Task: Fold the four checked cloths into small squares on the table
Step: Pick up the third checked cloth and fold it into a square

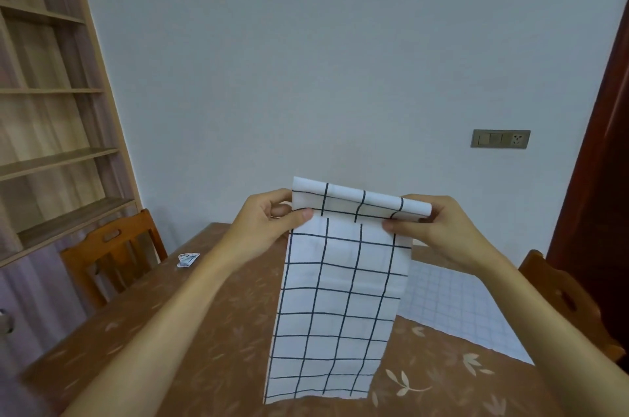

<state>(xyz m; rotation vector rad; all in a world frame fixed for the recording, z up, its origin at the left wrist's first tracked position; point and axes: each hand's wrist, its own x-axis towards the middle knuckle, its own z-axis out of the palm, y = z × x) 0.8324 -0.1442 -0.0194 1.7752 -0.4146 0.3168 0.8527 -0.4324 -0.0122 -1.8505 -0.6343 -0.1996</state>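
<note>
A white cloth with a wide black check (pixel 335 300) hangs as a long narrow strip above the table (pixel 190 341). Its top edge is folded over towards me. My left hand (pixel 272 222) pinches the top left corner and my right hand (pixel 432 229) pinches the top right corner. The cloth's bottom edge reaches down near the table's front. A second cloth with a fine pale-blue check (pixel 466 307) lies flat on the table to the right, partly hidden behind the held cloth.
The table has a brown leaf-patterned cover. A small crumpled wrapper (pixel 187 259) lies at its far left. Wooden chairs stand at the left (pixel 112 256) and right (pixel 561 294). A bookshelf (pixel 51 110) fills the left wall.
</note>
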